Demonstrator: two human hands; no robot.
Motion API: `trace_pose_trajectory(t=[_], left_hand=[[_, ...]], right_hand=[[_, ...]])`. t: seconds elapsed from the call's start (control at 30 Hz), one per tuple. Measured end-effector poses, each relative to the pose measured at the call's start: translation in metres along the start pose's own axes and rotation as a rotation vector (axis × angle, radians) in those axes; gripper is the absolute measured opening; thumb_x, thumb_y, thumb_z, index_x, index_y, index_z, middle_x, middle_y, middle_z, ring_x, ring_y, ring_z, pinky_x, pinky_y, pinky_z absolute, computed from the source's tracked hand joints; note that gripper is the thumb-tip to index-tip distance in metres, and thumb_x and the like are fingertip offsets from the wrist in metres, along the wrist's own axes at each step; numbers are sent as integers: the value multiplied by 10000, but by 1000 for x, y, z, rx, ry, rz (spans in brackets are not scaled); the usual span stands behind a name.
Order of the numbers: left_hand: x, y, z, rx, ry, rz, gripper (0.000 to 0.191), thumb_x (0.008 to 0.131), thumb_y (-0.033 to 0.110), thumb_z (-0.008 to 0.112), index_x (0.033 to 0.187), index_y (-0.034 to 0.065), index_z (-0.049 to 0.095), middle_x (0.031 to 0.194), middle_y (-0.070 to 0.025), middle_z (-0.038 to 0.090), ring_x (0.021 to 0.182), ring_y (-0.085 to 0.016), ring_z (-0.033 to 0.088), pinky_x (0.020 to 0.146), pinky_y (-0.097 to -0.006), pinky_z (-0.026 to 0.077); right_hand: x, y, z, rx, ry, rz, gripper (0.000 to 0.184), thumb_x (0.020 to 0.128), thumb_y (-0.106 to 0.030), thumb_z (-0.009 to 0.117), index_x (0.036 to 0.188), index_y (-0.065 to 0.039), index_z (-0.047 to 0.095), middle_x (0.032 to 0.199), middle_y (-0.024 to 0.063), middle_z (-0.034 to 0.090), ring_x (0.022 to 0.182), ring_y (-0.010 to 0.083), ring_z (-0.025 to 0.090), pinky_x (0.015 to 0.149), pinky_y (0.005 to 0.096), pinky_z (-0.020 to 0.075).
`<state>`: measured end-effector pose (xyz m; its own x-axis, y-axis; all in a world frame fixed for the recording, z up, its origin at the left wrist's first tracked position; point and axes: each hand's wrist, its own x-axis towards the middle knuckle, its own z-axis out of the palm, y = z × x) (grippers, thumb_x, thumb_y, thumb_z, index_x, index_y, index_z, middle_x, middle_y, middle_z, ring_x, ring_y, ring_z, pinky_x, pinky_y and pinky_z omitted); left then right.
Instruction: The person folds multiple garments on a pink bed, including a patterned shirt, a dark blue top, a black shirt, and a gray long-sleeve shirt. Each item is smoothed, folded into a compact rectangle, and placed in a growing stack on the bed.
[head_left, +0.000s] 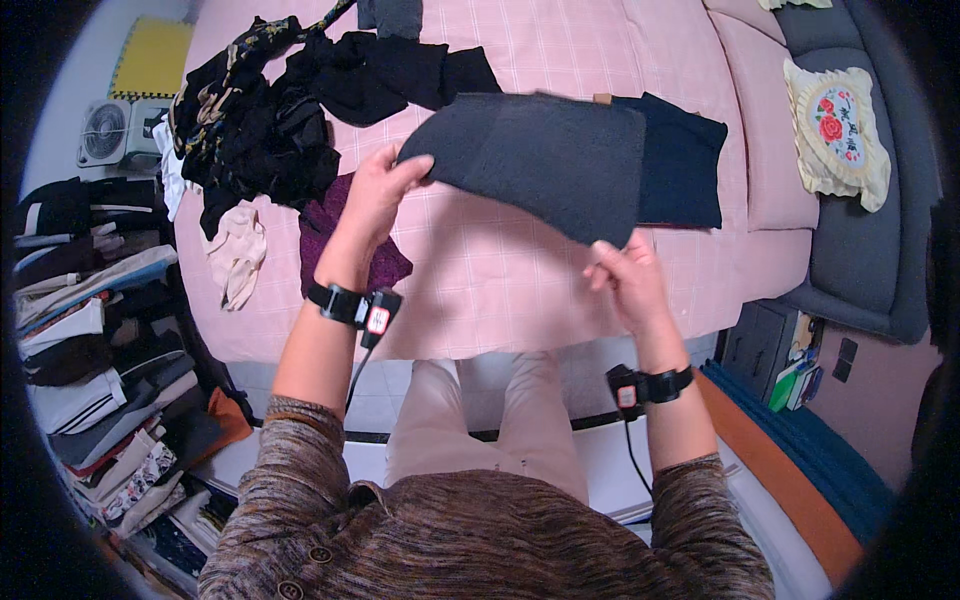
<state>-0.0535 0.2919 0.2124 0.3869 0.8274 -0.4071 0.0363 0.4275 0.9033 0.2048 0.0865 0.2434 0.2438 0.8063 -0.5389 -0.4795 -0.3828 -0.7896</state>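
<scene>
A dark grey folded garment (536, 154) is stretched between my two hands above the bed. My left hand (382, 187) pinches its left end between thumb and fingers. At its lower right corner, my right hand (626, 277) grips the edge. Behind its right side lies a folded navy garment (682, 169) on the pink checked bedspread (487, 300). A purple garment (322, 247) is partly hidden by my left forearm. Farther left lie a heap of black clothes (262, 142) and a crumpled beige garment (238, 251).
Shelves of folded clothes (97, 330) stand along the left side, near a white box fan (105, 133). A grey upholstered headboard (855, 262) with a ruffled embroidered cushion (836, 131) bounds the right. Another grey garment (397, 19) lies at the bed's far side.
</scene>
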Motion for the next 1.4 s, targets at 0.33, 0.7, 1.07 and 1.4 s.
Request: trace_pose_trajectory(t=[0.33, 0.7, 1.07, 1.4], left_hand=[[-51, -227, -72, -165, 518, -335, 205, 845, 26, 610, 1029, 36, 522, 937, -48, 593, 821, -135, 574, 732, -285, 477], [-73, -249, 24, -756, 422, -590, 97, 893, 136, 648, 908, 109, 556, 756, -10, 566, 606, -154, 537, 550, -275, 461], [-63, -249, 38, -778, 368, -788, 264, 860, 165, 654, 1088, 48, 591, 991, -56, 675, 840, -201, 673, 630, -249, 550], [-54, -225, 6, -533, 535, -565, 304, 858, 206, 644, 1116, 63, 570, 1043, -58, 645, 885, -208, 630, 754, -310, 508]], right_hand=[[32, 255, 11, -126, 68, 390, 318, 873, -153, 655, 1142, 6, 596, 908, 65, 645, 656, 156, 606, 578, 282, 508], [53, 229, 20, -554, 198, 476, 468, 897, -368, 625, 1107, 50, 592, 924, 173, 662, 642, 202, 635, 600, 337, 507], [88, 211, -1, -82, 340, 337, 422, 869, -355, 681, 1056, 10, 580, 866, 88, 646, 711, 169, 636, 646, 300, 508], [111, 205, -22, 260, 35, 561, 358, 871, -265, 667, 1153, -73, 554, 944, 64, 639, 818, 198, 612, 706, 337, 500]])
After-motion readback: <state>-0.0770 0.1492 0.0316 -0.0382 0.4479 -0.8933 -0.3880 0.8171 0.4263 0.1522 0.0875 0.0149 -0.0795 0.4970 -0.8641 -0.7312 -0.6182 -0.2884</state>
